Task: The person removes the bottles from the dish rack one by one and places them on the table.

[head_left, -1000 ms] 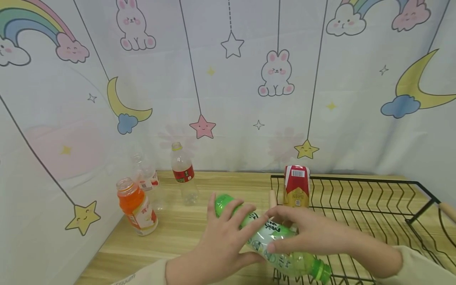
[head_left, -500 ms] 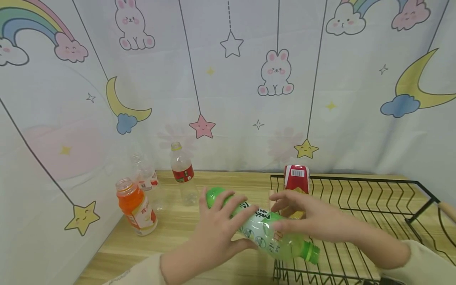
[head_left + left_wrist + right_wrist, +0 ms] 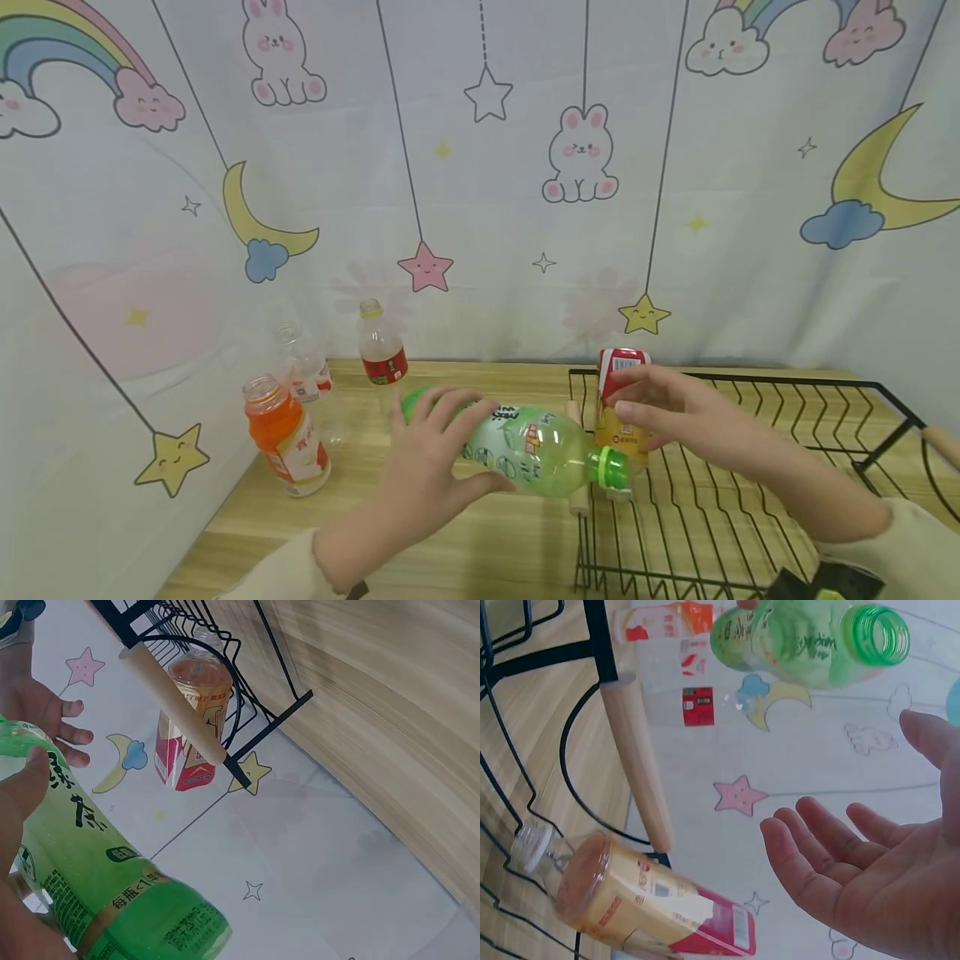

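Note:
My left hand [image 3: 431,458] grips a green tea bottle [image 3: 525,442] around its base end, and the bottle lies nearly level above the table. Its green mouth [image 3: 889,636] is uncapped and points right. Apart from that bottle, my right hand [image 3: 697,417] has its fingers loosely extended and holds nothing. In the head view, it partly covers a red and gold bottle [image 3: 618,425]. That bottle leans in the black wire rack [image 3: 731,429], neck downward, as the right wrist view also shows.
At the left of the wooden table [image 3: 480,542] stand an orange-coloured bottle [image 3: 288,442], a clear bottle [image 3: 307,379] and a clear red-labelled bottle [image 3: 384,358]. The rack has a wooden handle [image 3: 637,761] on its near side. Behind hangs a printed curtain [image 3: 487,208].
The green bottle has shifted left and upward and turned nearly level in my left hand. My right hand has come off it and moved up toward the red and gold bottle.

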### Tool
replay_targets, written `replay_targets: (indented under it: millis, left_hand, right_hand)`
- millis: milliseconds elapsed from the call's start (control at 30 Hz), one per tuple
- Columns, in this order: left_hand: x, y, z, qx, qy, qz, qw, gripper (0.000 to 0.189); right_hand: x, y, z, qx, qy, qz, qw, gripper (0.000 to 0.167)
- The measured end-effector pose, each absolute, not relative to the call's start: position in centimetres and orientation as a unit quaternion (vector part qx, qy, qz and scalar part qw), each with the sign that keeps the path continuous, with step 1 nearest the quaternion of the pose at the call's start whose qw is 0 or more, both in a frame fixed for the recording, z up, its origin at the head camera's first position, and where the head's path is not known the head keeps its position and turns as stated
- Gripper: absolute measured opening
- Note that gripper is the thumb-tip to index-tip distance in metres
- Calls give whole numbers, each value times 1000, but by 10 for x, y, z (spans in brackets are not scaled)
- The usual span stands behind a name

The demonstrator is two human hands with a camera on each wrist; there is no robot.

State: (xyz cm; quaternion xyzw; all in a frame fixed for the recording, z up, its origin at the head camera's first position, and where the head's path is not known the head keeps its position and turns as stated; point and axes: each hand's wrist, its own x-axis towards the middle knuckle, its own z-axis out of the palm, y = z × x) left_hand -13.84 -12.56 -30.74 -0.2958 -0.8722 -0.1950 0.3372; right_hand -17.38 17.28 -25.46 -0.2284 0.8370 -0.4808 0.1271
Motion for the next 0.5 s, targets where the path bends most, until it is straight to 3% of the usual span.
replay_targets:
  millis: [267,500]
  left_hand:
    - [-147,-140,-312,-247,-884,-261,299,75]
    - [-157,-156,-310,-206,-886,-309,279,73]
  right_hand:
    - [-193,189,-272,-156,857,-478,114,68]
    - [-208,199,-282,-125,861,-481,107,74]
